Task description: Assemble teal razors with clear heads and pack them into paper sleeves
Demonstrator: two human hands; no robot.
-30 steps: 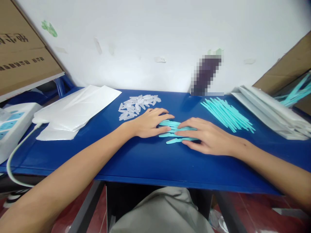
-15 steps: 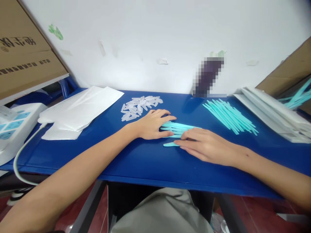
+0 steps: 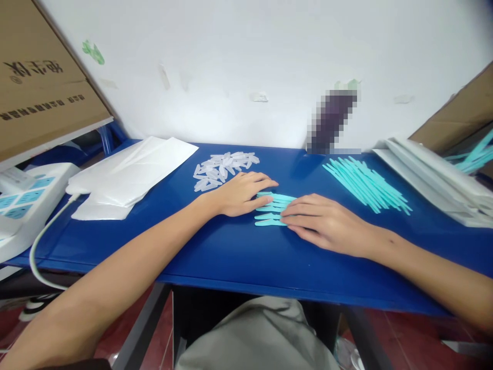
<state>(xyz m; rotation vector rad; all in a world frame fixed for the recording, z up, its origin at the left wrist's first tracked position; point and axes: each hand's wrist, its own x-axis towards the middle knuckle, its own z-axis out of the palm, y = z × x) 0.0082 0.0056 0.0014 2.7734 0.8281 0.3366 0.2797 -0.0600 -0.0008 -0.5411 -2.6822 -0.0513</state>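
Observation:
Several slim turquoise plastic sticks (image 3: 268, 223) lie side by side in a row on the blue table, their right ends hidden by my right hand. My left hand (image 3: 242, 194) is at the row's left end, fingers stretched and thumb apart, with the thumb tip touching the upper sticks. Over the right part of the row, my right hand (image 3: 323, 221) rests with its fingers extended and lying flat on the sticks. Just behind my left hand is a pile of small translucent white plastic pieces (image 3: 219, 169).
Another heap of turquoise sticks (image 3: 367, 185) lies at the right, beside stacked white packaging (image 3: 435, 190). White sheets (image 3: 134, 174) lie at the left near a power strip (image 3: 34, 200) with a cable. A cardboard box (image 3: 50, 77) stands at the far left, and a white wall (image 3: 231, 67) rises behind the blue table (image 3: 231, 257).
My right hand has pushed the nearest stick up against the row and its fingers have flattened. My left thumb has moved upward on the sticks. The view has shifted slightly.

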